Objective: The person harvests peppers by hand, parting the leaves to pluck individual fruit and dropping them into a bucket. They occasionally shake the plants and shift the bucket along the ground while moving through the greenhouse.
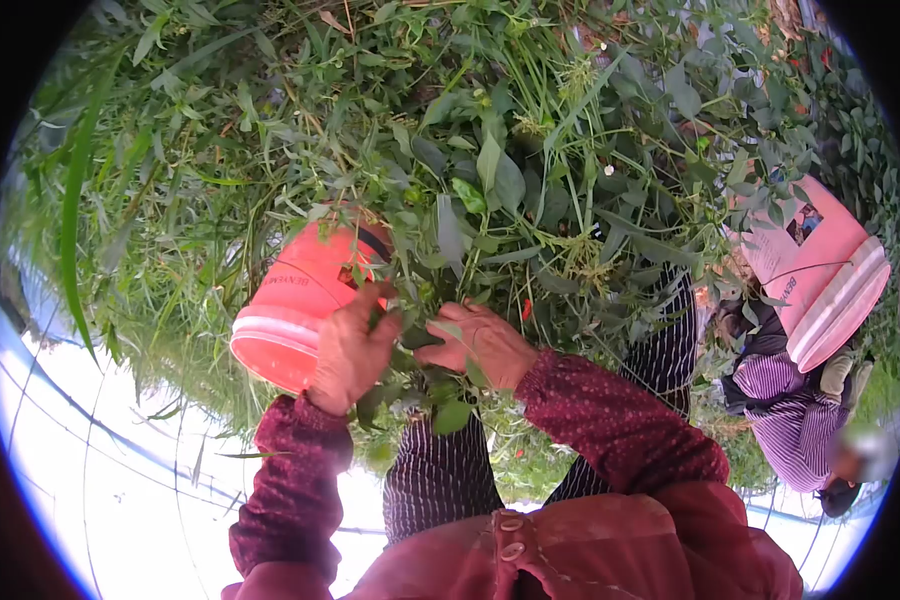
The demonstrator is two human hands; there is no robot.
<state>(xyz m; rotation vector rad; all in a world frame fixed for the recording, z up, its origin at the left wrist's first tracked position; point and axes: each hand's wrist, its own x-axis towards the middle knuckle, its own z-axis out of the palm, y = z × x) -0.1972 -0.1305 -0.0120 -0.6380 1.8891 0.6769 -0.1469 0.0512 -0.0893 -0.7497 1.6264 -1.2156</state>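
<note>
My left hand is closed among the leaves beside a red bucket, fingers curled; what they hold is partly hidden by dark green foliage. My right hand is just to its right, with bent fingers pressed together in the leaves and their tips partly covered. Between and below the hands hang green leaves of a plant. A small red fruit or pod shows just above my right hand. The bucket has dark lettering and a pale rim.
Dense green plants fill the upper view. At the right, a person in striped clothing bends beside a pink bucket. My dark, striped trouser legs stand among the plants. Wire-like lines cross the bright background at lower left.
</note>
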